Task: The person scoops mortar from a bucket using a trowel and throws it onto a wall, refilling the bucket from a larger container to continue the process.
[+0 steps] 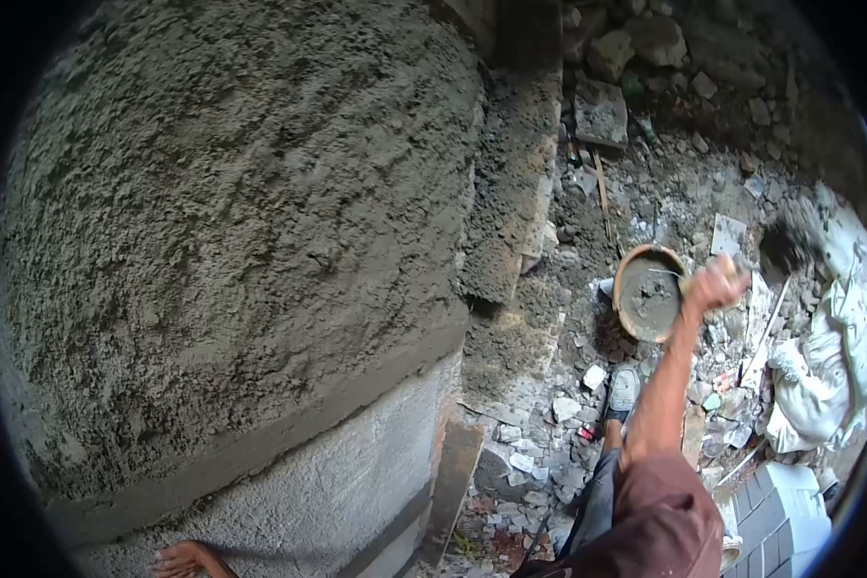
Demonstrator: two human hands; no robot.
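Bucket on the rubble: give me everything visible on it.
The bucket is round and open-topped, with an orange-brown rim smeared grey in places. It looks like plastic, though that's unconfirmed. Inside is grey, wet-looking mortar, lumpy in the middle. A thin pale line near the top may be its handle. It appears upright among rubble. The right hand is beside the rim; contact is unclear.

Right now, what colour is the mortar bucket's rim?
Orange-brown; the bucket rim shows best in the head view.
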